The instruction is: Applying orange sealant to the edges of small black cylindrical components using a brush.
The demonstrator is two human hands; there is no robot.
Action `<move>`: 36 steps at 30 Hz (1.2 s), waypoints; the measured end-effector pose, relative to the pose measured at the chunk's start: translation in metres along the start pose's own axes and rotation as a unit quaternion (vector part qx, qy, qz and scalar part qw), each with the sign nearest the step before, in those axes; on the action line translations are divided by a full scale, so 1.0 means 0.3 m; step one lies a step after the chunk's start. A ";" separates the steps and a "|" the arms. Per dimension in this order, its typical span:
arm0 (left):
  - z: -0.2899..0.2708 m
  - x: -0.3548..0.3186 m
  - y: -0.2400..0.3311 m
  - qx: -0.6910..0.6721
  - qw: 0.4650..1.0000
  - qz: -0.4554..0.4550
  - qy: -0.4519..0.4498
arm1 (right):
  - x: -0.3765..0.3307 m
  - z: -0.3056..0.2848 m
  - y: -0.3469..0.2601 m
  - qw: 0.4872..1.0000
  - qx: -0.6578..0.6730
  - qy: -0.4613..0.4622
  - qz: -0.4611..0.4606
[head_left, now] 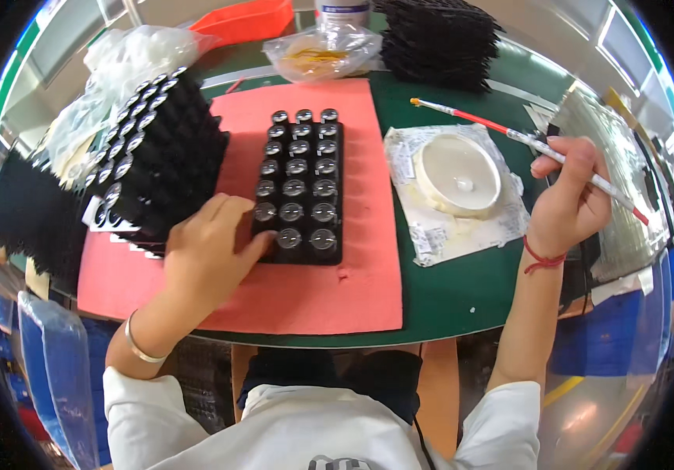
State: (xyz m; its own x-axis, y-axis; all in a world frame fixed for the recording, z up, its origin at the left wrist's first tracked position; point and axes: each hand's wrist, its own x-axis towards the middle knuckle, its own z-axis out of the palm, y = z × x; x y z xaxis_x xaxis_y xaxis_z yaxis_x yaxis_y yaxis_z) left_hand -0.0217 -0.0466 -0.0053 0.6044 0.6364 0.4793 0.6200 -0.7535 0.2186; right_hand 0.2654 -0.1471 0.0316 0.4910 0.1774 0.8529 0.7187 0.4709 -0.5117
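Note:
A black tray [337,157] with rows of round clear lenses lies on a pink mat [360,298]. My left hand [210,243] is at its near-left corner, fingers curled by the left edge and thumb over the corner; the fingertips are partly hidden. My right hand [573,192] is raised at the right, closed around a slim brush [478,120] with a white and red handle and an orange-yellow tip. The tip points far left, above the table. Below the brush sits a round white dish [460,173] on a paper-covered square pad [423,235].
Left of the tray rises a tall stack of black lens trays [172,149]. Behind it are clear plastic bags [137,55] and an orange-red bin [247,19]. A bag of yellow pieces [317,59] and a black stack [439,43] stand at the back. A greyish stack [627,188] is far right.

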 end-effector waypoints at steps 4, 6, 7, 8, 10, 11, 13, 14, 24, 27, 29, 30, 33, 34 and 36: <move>-0.010 0.009 0.015 -0.035 0.999 -0.011 -0.007 | -0.002 -0.009 -0.019 0.997 -0.062 0.026 -0.035; -0.001 0.005 0.020 -0.032 0.999 -0.026 -0.014 | -0.004 -0.012 -0.027 0.992 -0.102 0.022 -0.072; 0.000 0.009 0.018 -0.033 0.999 -0.026 -0.016 | -0.004 -0.014 -0.027 0.992 -0.107 0.020 -0.071; 0.002 0.013 0.014 -0.037 0.999 -0.026 -0.019 | -0.004 -0.016 -0.026 0.993 -0.091 0.027 -0.073; 0.003 0.019 0.008 -0.028 0.999 -0.022 -0.009 | -0.006 -0.017 -0.021 0.994 -0.078 0.033 -0.075; 0.001 0.019 0.014 -0.031 0.999 -0.023 -0.011 | -0.006 -0.017 -0.017 0.993 -0.072 0.033 -0.088; -0.011 0.019 0.030 -0.072 0.997 -0.019 0.030 | -0.003 -0.013 -0.006 0.992 -0.067 0.032 -0.101; -0.021 0.016 0.033 -0.072 0.997 -0.018 0.029 | 0.001 -0.010 0.001 0.989 -0.070 0.009 -0.132; -0.007 0.034 0.055 -0.402 0.903 0.151 -0.032 | -0.002 0.028 0.000 0.996 -0.072 -0.006 -0.045; 0.010 0.020 0.024 -0.524 0.843 0.093 -0.079 | 0.016 0.024 0.021 0.990 -0.107 0.071 0.058; 0.010 0.000 0.008 -0.574 0.814 0.019 -0.079 | 0.057 0.022 0.045 0.975 0.020 0.164 0.147; 0.009 -0.008 0.009 -0.609 0.788 -0.046 -0.077 | 0.065 0.009 0.057 0.965 0.056 0.181 0.180; -0.008 0.000 0.010 -0.660 0.728 -0.150 -0.109 | 0.077 -0.009 0.076 0.943 0.201 0.153 0.217; -0.030 0.006 0.021 -0.681 0.695 -0.195 -0.120 | 0.078 -0.016 0.066 0.930 0.257 0.125 0.231; -0.020 0.000 -0.002 -0.701 0.667 -0.223 -0.123 | 0.058 0.001 0.040 0.883 0.364 0.058 0.289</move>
State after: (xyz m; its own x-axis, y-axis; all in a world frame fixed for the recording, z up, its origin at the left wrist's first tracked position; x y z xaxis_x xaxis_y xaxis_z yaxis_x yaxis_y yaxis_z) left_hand -0.0252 -0.0472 -0.0003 0.6875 0.7261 -0.0146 -0.2061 0.2143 0.9548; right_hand 0.2825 -0.1380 0.0403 0.7496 0.5007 0.4328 -0.1553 0.7688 -0.6204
